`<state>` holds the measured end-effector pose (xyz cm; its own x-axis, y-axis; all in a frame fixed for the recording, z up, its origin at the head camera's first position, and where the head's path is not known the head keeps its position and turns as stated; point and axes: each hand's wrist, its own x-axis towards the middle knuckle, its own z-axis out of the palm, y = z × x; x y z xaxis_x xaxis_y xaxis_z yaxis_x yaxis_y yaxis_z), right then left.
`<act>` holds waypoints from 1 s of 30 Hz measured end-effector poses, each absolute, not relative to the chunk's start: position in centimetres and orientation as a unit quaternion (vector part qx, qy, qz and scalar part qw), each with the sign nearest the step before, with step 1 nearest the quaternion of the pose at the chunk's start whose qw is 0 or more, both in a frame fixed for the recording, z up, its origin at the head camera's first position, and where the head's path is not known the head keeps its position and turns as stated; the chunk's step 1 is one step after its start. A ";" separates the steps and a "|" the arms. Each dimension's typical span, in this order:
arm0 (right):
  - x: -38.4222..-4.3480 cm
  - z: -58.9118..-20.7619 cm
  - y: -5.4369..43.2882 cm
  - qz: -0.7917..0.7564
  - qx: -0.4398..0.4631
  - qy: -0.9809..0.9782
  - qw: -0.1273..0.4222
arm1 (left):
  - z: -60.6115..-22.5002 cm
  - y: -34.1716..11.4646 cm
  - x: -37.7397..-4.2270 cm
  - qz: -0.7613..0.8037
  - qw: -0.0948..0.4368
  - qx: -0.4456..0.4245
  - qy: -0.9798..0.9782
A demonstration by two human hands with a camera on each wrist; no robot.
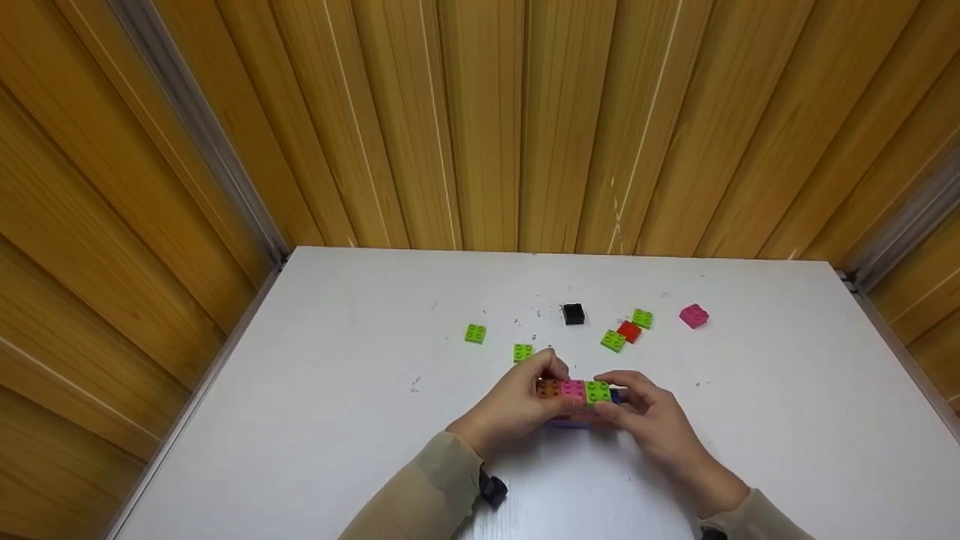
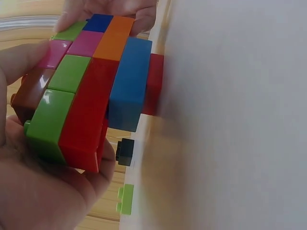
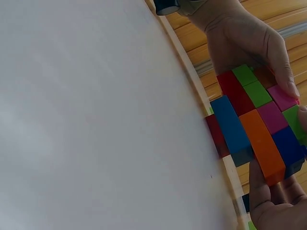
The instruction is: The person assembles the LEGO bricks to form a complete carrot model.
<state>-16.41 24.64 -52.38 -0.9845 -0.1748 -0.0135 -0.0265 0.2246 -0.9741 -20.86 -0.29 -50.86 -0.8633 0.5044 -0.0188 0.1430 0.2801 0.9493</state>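
Both hands grip one built block of stacked toy bricks (image 2: 98, 96) at the near middle of the table. My left hand (image 1: 510, 401) holds its left end, thumb along the near side and fingers round the far side. The right hand (image 1: 664, 424) pinches the right end by the green top brick (image 1: 598, 391). Beside that brick in the top row sit a pink brick (image 1: 573, 388) and a brown brick (image 1: 548, 388). Lower layers show green, magenta, dark blue, red and orange bricks, then a light blue brick (image 3: 231, 123) and a red brick (image 3: 218, 135) at the bottom.
Beyond the hands lie loose bricks on the white table (image 1: 337, 390): a black one (image 1: 573, 313), a red one (image 1: 629, 331), a pink one (image 1: 694, 316) and several green ones (image 1: 475, 334). Wood-patterned walls (image 1: 480, 127) enclose the back and sides.
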 end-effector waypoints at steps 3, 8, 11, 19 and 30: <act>-16.6 -52.3 24.6 -0.607 -0.069 0.789 0.060 | -50.8 -0.3 -21.0 0.558 0.157 0.207 0.788; -16.8 -52.1 24.6 -0.585 -0.070 0.806 0.054 | -51.0 -0.2 -21.1 0.555 0.156 0.214 0.789; -16.8 -52.1 24.6 -0.579 -0.066 0.811 0.049 | -51.4 -0.3 -21.2 0.550 0.152 0.231 0.788; -16.2 -52.6 24.6 -0.580 -0.048 0.812 0.047 | -52.5 0.0 -20.8 0.563 0.123 0.246 0.779; -16.5 -52.5 24.3 -0.603 -0.058 0.794 0.047 | -52.8 0.1 -21.2 0.589 0.093 0.256 0.761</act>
